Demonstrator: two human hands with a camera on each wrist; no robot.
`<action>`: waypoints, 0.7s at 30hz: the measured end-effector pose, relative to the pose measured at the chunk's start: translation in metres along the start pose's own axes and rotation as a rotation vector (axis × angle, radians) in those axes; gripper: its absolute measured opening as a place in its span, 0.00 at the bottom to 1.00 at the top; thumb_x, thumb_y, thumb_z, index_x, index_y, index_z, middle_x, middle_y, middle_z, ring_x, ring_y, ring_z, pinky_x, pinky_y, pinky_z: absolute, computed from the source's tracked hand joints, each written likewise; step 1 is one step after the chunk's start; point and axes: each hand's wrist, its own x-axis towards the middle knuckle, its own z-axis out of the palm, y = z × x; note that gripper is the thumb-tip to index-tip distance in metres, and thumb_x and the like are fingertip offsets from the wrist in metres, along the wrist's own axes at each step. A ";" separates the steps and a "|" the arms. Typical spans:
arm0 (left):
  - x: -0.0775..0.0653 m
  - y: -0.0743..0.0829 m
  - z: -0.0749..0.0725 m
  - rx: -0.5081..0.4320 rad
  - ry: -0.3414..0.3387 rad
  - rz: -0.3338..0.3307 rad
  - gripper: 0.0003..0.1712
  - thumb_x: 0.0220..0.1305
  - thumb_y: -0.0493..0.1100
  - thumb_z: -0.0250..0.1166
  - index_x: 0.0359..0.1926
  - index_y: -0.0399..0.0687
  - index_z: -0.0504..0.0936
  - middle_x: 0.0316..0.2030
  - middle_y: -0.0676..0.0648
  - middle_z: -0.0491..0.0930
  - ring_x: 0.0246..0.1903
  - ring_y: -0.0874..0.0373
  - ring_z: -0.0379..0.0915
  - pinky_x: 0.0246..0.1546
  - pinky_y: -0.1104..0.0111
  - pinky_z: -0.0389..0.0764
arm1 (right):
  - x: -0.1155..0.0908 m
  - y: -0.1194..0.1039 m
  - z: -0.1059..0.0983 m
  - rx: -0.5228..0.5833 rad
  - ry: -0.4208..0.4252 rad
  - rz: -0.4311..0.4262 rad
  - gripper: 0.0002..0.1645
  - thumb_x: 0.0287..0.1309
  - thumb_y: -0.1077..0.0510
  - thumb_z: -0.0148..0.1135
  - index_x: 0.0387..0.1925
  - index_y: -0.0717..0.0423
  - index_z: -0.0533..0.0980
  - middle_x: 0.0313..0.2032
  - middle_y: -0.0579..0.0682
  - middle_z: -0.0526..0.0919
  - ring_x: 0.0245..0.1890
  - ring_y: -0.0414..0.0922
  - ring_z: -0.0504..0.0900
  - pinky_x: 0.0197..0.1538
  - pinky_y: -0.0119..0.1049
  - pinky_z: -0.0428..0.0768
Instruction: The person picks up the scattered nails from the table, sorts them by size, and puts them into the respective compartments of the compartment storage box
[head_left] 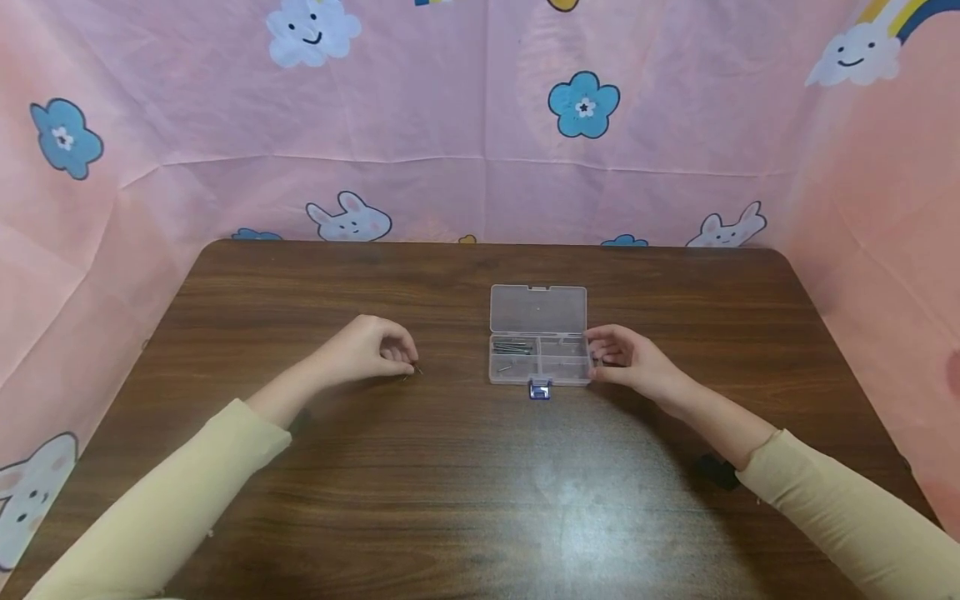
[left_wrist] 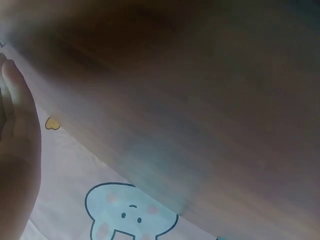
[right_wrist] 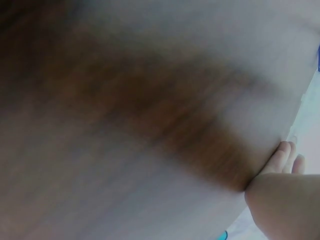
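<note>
A clear plastic compartment box lies on the table with its lid folded back and its blue latch toward the near side. Several long thin nails fill its back left compartment; a shorter one is in the front left. My right hand holds the box's right side, thumb at the near corner and fingers at the far one. Left of the box, my left hand is low over the table, pinching small thin metal pieces like short nails between thumb and forefinger.
The brown wooden table reaches back to a pink patterned cloth, which also hangs at both sides. A dark object shows under the right forearm, by the sleeve cuff. Both wrist views are mostly blurred table.
</note>
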 end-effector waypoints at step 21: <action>-0.002 -0.006 0.006 0.073 0.027 0.013 0.08 0.57 0.38 0.81 0.33 0.47 0.88 0.26 0.54 0.85 0.27 0.63 0.78 0.32 0.72 0.82 | 0.000 -0.002 0.000 -0.014 0.009 0.016 0.34 0.67 0.64 0.69 0.72 0.63 0.69 0.61 0.65 0.76 0.59 0.55 0.76 0.56 0.21 0.76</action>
